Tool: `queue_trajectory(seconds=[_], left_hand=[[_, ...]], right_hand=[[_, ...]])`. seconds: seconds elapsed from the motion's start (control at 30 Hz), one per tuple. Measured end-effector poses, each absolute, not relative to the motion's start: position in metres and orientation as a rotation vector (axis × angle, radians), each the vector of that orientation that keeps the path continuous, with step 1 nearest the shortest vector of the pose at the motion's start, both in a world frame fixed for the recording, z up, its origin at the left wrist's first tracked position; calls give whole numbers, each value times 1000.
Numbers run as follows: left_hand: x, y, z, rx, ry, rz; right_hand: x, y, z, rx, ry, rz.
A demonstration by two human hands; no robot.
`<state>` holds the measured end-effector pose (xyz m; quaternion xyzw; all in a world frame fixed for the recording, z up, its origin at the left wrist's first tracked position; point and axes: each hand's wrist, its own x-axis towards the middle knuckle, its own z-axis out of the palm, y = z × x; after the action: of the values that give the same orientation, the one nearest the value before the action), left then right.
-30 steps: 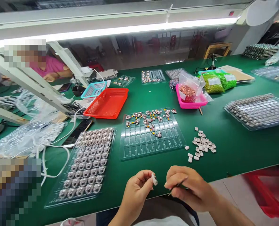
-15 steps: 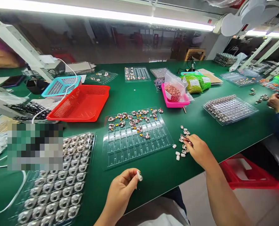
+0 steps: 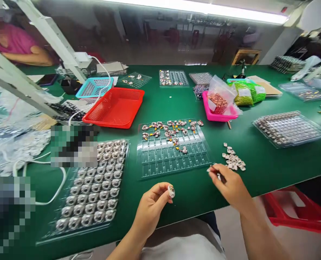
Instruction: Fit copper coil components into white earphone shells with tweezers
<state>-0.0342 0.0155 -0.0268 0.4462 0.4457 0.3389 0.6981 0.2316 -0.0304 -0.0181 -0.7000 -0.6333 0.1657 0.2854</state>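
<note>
Between the thumb and fingers of my left hand [image 3: 153, 206] is a small white rounded shell [image 3: 171, 191] with a metallic spot, held above the table's near edge. My right hand [image 3: 229, 182] is closed around slim tweezers, mostly hidden by the fingers; something small and pale shows at its fingertips. Just beyond it lies a loose pile of small white caps [image 3: 232, 157]. A clear compartment tray [image 3: 160, 167] lies ahead of both hands, its far rows strewn with small wired parts [image 3: 174, 133]. To the left stands a tray of silvery rounded shells [image 3: 96, 198].
A red basket [image 3: 114, 107] and a blue basket [image 3: 95, 86] stand at the back left. A pink tray [image 3: 220, 116] holds a bag of copper-coloured parts [image 3: 217, 103]. Stacked filled trays [image 3: 290, 128] sit at right. A red stool [image 3: 296, 211] is below the table edge.
My right hand has drawn back from the white caps toward my left hand. The left hand keeps hold of the white shell. The view has swung left.
</note>
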Motion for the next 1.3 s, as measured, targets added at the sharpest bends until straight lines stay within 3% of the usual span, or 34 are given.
queue_trajectory(seconds=[0.13, 0.33, 0.57, 1.3], left_hand=[[-42, 11, -26, 874, 909, 847], [-63, 4, -27, 773, 877, 883], [-78, 2, -20, 813, 919, 910], [-68, -4, -23, 1307, 1037, 1164]], right_hand=[[164, -43, -12, -1360, -1655, 907], [110, -35, -23, -1155, -1220, 1195], [93, -21, -23, -957, -1302, 1189], [97, -24, -33, -1007, -1090, 1236]])
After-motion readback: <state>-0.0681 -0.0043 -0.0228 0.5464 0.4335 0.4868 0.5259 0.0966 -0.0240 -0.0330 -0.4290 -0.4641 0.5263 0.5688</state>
